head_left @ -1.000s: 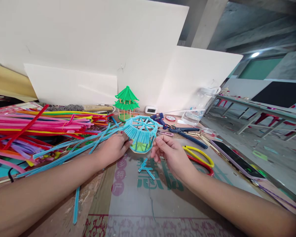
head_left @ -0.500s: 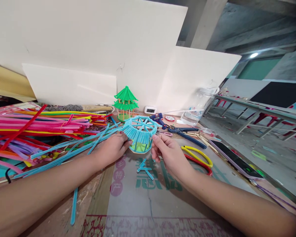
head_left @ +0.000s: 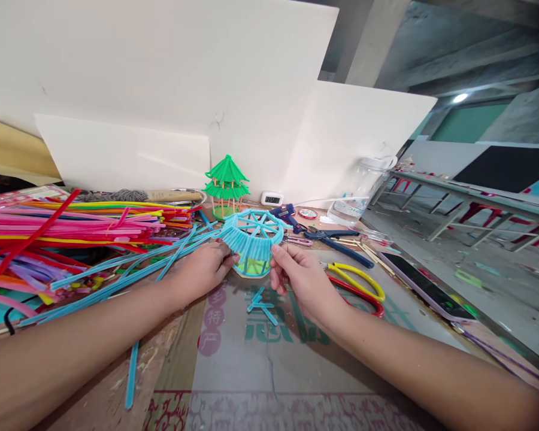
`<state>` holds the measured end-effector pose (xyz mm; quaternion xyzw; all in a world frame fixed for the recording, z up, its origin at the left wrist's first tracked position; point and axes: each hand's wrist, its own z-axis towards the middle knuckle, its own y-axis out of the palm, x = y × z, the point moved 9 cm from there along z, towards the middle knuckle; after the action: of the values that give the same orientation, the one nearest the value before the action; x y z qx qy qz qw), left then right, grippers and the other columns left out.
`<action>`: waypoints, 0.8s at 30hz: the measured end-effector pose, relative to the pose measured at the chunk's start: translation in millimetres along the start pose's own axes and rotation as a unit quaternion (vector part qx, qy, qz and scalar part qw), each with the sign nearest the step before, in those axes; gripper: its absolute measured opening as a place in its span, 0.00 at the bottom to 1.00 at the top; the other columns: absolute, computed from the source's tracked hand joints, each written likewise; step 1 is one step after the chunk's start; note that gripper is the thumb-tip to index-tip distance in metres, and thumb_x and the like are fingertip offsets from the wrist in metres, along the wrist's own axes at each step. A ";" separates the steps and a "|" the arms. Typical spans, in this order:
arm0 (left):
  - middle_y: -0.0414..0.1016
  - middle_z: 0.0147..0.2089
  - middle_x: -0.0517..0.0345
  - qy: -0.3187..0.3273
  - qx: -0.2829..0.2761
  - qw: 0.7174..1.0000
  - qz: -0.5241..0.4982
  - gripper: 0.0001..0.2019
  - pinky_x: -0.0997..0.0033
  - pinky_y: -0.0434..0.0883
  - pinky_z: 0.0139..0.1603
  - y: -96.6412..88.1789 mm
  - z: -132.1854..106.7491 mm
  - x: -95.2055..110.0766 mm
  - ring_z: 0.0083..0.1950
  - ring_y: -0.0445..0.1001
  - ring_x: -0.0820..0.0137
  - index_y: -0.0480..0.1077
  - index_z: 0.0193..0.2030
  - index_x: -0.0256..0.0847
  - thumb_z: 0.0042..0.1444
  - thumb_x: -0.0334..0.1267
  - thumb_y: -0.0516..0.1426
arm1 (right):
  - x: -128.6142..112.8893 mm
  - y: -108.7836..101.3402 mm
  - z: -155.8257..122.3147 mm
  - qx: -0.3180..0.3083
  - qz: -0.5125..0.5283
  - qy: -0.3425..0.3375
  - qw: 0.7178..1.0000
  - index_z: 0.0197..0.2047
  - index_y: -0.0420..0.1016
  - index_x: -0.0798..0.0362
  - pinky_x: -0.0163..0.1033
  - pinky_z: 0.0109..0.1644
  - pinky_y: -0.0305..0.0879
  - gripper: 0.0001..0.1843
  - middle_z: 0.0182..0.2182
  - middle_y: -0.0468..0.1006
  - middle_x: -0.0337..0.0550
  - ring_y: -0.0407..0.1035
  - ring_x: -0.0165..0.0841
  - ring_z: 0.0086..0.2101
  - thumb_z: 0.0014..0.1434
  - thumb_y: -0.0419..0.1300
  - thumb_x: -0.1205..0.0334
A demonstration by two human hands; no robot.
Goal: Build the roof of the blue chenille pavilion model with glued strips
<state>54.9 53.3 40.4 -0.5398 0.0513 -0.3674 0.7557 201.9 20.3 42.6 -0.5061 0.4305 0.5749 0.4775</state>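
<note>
A small pavilion model with a light blue pipe-cleaner roof and a green base stands on the cardboard sheet. My left hand grips its left side, fingers curled round the lower edge. My right hand pinches the roof's right rim between thumb and fingertips. A few short blue pipe-cleaner offcuts lie on the cardboard just in front of the model.
A big heap of coloured pipe cleaners fills the left. A finished green pavilion stands behind. Right of my hands lie yellow and red scissors, blue pliers, a glue gun, a phone and a plastic jar.
My right hand has slid left along the roof's rim and closed on it. The left hand keeps its hold; the view has shifted slightly.
</note>
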 end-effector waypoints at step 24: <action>0.77 0.38 0.48 0.001 -0.002 1.000 0.014 0.14 0.64 0.69 0.50 1.6 0.1 -3.0 0.46 0.75 0.61 0.74 0.39 0.38 0.64 0.41 0.49 | 8.2 4.3 -6.6 -0.052 0.047 0.047 0.996 0.30 0.72 0.55 0.29 0.19 0.56 0.18 0.16 0.72 0.36 0.60 0.23 0.16 0.56 0.62 0.47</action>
<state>53.5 55.5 38.1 -0.5396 0.0608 -0.3571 0.7600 198.5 14.0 33.7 -0.5356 0.4454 0.5940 0.4023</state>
